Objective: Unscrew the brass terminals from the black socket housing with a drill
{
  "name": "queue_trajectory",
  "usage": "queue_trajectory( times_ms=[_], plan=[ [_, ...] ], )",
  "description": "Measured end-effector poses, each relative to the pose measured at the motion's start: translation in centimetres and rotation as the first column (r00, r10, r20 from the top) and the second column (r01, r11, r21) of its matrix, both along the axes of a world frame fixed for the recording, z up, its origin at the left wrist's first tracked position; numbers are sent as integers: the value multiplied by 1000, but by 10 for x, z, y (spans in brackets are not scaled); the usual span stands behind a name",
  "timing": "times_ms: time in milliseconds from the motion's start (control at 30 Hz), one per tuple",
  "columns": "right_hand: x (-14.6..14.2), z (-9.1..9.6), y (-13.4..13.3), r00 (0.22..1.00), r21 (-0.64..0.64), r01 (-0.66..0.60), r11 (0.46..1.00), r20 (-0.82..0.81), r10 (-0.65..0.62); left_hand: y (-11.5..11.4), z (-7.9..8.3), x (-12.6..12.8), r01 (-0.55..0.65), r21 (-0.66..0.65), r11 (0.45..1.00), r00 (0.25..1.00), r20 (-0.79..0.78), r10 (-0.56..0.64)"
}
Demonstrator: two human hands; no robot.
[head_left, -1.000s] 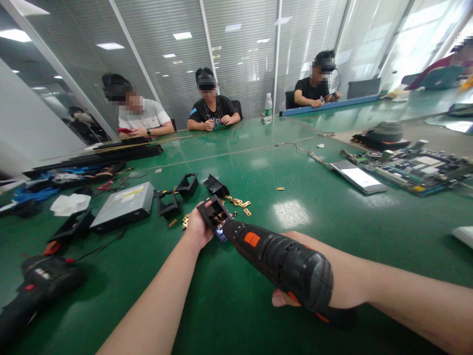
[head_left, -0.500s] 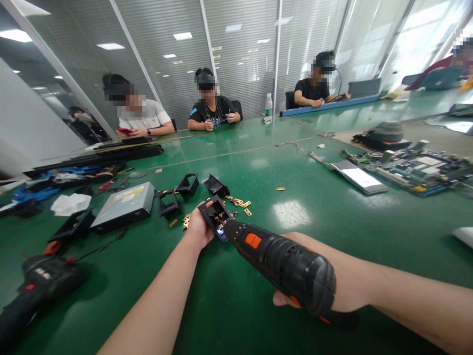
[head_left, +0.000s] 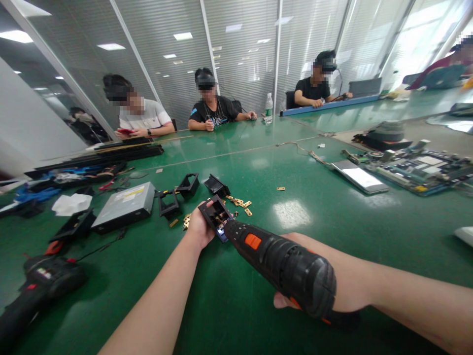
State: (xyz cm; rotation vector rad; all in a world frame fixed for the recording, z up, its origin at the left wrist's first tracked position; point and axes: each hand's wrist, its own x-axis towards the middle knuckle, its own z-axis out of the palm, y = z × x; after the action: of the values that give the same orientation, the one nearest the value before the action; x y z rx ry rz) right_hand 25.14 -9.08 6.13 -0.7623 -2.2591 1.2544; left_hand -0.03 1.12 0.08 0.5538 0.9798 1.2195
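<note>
My left hand (head_left: 200, 227) is closed round the left side of a black rectangular plastic frame (head_left: 208, 211), tilted above the table. My right hand (head_left: 295, 268) grips a black power screwdriver with an orange switch (head_left: 277, 261). The tool's nose points into the frame's opening, where a small light shines on brassy metal inside; its body hides the tip and most of my right fingers. Small brass plates (head_left: 242, 203) lie scattered just beyond the frame. Three similar black frames (head_left: 187, 185) stand close behind and to the left.
To the left are a silver optical drive (head_left: 125, 204), white tissue (head_left: 71, 204) and a second power tool (head_left: 44, 278). A phone-like device (head_left: 359, 176) and circuit boards (head_left: 424, 167) lie to the right. Co-workers (head_left: 214, 106) sit across the green table (head_left: 258, 167), near a water bottle (head_left: 268, 106).
My hands, the frame and the screwdriver stay practically in place. Across the table, the middle co-worker's arm has reached out sideways toward the bottle.
</note>
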Motion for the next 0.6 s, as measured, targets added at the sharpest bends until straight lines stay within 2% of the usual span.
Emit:
queue_trajectory(
  times_ms=[267,600],
  plan=[
    [0,0,-1,1000,-41,26,999,-4,-27,0,-1,-1,16,20,1000,1000,-12,-16],
    [-2,1,1,1000,-128,1,992,11,0,-1,0,-1,18,17,1000,1000,-12,-18]
  ],
)
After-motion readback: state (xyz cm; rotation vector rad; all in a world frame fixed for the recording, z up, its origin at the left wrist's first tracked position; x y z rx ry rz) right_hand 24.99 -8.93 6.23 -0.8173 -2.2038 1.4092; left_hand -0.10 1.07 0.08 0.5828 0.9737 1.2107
